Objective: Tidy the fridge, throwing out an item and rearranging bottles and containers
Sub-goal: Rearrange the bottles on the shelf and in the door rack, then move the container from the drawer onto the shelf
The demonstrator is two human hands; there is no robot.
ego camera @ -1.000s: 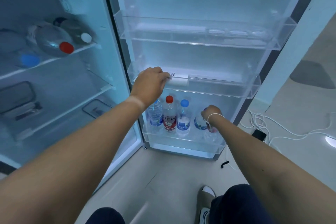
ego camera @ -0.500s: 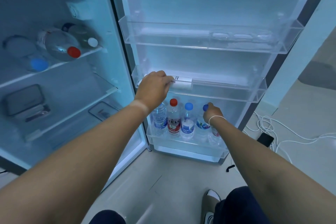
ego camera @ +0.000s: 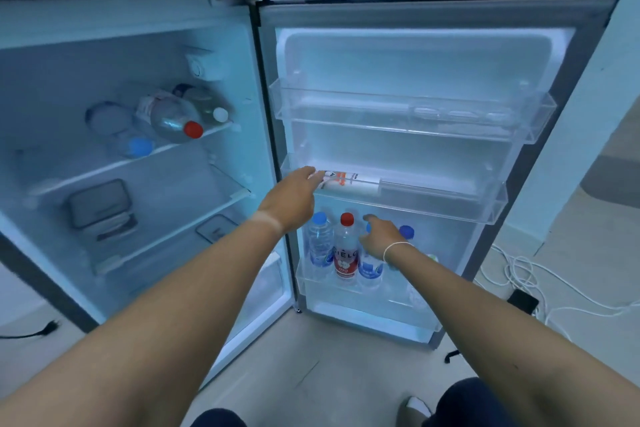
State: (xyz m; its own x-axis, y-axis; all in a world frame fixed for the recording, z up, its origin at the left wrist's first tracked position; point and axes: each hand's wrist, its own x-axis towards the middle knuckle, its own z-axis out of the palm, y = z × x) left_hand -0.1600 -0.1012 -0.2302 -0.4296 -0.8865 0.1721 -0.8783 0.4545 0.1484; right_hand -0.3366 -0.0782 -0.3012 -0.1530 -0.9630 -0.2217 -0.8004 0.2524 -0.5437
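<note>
Our left hand [ego camera: 292,199] is wrapped on the end of the white tube [ego camera: 349,183], which lies lengthwise along the middle door shelf [ego camera: 491,208]. Right hand [ego camera: 382,236], fingers spread, sits over the blue-capped bottle [ego camera: 370,267] below; grip unclear.

Both arms bare all the way up, no sleeves, no watch. Right hand [ego camera: 382,231] has a thin white string bracelet [ego camera: 398,246] round the wrist, looks like a single loop. Left hand [ego camera: 290,197] wears nothing, no rings afaict. Dark navy trousers [ego camera: 464,404] at the bottom edge, plus a shoe [ego camera: 414,407] w/ white trim, mostly cut off.
</note>
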